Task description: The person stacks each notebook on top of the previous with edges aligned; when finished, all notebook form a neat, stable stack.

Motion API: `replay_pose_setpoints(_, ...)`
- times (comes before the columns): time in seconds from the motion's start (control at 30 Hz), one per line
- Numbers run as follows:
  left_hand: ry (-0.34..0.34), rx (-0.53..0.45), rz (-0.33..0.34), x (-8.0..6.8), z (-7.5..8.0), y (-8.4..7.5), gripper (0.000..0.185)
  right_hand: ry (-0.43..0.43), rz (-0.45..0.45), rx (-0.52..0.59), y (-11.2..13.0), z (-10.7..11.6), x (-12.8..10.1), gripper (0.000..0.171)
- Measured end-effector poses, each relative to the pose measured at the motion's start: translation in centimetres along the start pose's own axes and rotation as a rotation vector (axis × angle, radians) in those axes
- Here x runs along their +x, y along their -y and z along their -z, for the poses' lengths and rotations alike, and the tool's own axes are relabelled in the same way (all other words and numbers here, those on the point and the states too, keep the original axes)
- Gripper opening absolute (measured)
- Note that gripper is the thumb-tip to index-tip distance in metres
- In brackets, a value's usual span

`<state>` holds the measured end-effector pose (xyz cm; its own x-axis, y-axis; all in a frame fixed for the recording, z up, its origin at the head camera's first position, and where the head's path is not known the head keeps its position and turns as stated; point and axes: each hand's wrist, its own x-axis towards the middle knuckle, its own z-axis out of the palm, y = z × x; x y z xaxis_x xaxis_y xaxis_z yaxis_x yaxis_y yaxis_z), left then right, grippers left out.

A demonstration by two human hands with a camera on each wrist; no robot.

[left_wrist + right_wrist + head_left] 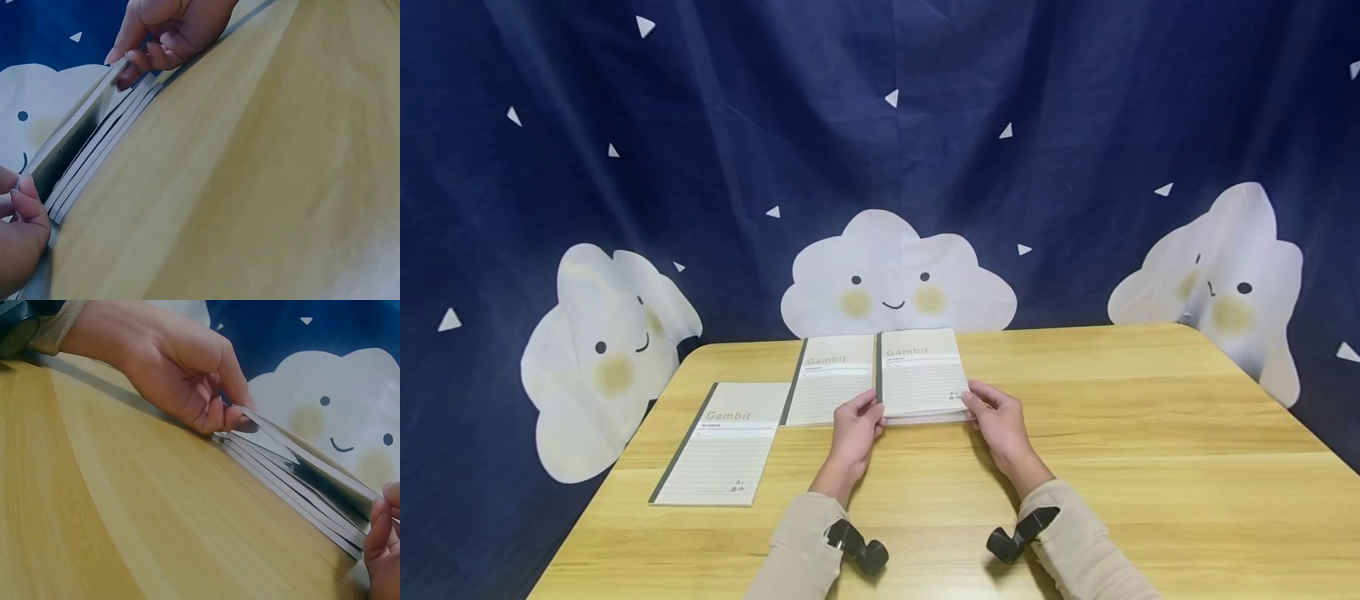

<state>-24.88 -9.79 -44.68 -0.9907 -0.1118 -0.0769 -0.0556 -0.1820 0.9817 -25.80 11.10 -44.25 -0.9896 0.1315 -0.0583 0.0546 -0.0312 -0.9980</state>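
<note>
A stack of grey-spined "Gambit" notebooks (921, 375) lies at the middle back of the wooden table (1150, 433). My left hand (859, 423) pinches the near left corner of the top notebook (325, 465). My right hand (996, 415) pinches its near right corner. That top notebook (69, 137) is raised at its near edge, so a gap shows above the rest of the stack (294, 494). In the right wrist view the left hand (187, 381) has its thumb and fingers closed on the corner. The left wrist view shows the right hand (169, 37) doing the same.
A single notebook (831, 379) lies flat just left of the stack. Another notebook (722, 442) lies nearer the table's left edge. A dark blue curtain with white clouds (895, 275) hangs close behind the table. Bare wood (1150, 467) fills the right and front.
</note>
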Motion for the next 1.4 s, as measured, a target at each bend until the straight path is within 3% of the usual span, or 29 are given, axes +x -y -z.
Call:
replay_pose_setpoints(0.27, -0.029, 0.037, -0.015, -0.21, 0.25, -0.01, 0.041, 0.022, 0.027, -0.065, -0.18, 0.1, -0.02, 0.038)
replay_pose_setpoints(0.6, -0.024, -0.029, 0.023, -0.47, 0.29, -0.16, 0.039, 0.035, 0.019, -0.097, -0.38, 0.25, 0.05, 0.04)
replay_pose_setpoints(1.03, 0.075, 0.061, 0.003, -0.73, 0.55, -0.25, 0.042, -0.008, 0.081, -0.239, -0.63, 0.08, -0.05, 0.038)
replay_pose_setpoints(1.4, 0.156, 0.08, -0.004, -0.86, 0.66, -0.41, 0.047, -0.033, 0.176, -0.343, -1.0, 0.06, -0.15, 0.036)
